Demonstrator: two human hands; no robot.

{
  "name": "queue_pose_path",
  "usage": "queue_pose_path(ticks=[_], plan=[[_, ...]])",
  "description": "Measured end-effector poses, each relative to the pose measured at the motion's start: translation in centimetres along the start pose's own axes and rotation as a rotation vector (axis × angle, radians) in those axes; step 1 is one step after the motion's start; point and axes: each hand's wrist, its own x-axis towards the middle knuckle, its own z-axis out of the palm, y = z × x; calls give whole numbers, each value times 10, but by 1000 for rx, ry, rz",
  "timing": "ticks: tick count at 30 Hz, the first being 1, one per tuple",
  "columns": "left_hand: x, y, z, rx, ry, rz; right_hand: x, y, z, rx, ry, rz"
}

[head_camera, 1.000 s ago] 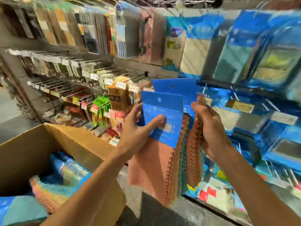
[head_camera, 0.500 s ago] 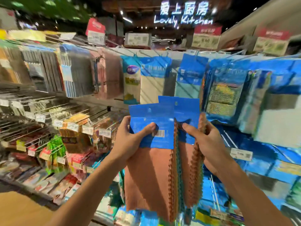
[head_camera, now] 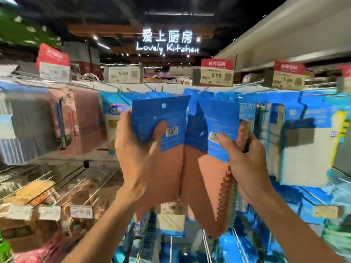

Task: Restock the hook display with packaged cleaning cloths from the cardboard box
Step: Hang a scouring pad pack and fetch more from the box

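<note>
Gripping left pack, left hand: thumb across blue header card near barcode, fingers behind. Right pack touching it at centre, tilted right, pinched by right hand, thumb on barcode. Both packs held up before hook display, just below price tags. Hung packs further right, blurred.

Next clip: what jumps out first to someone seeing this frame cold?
Dead centre, the left grip and right grip each hold up a blue-headed pack of orange cloths, left pack beside right pack, before the hook display. Above them glows the white Lovely Kitchen sign, with red-topped price cards along the top rail.
</note>
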Motion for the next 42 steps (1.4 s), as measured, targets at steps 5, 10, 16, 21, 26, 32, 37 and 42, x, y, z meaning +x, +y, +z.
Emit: queue_pose_path(ticks=[5,10,16,21,26,32,37,42], plan=[[-19,16,33,26,-327,154,9,6,17,-78,165,-17],[-22,0,48,-133,-515,161,11,15,16,-126,199,-42],[6,-24,77,-272,-491,-25,18,15,4,-107,135,36],[32,-24,88,-414,-813,-379,25,10,-11,-47,111,38],[42,-23,100,-448,-825,-464,39,14,-24,-30,125,9],[44,-16,112,-339,-761,-314,54,16,-38,-33,69,-16],[55,-10,121,-117,-604,-1,67,18,-62,-148,127,-82],[68,-2,122,16,-495,260,71,16,-71,-285,164,-167]])
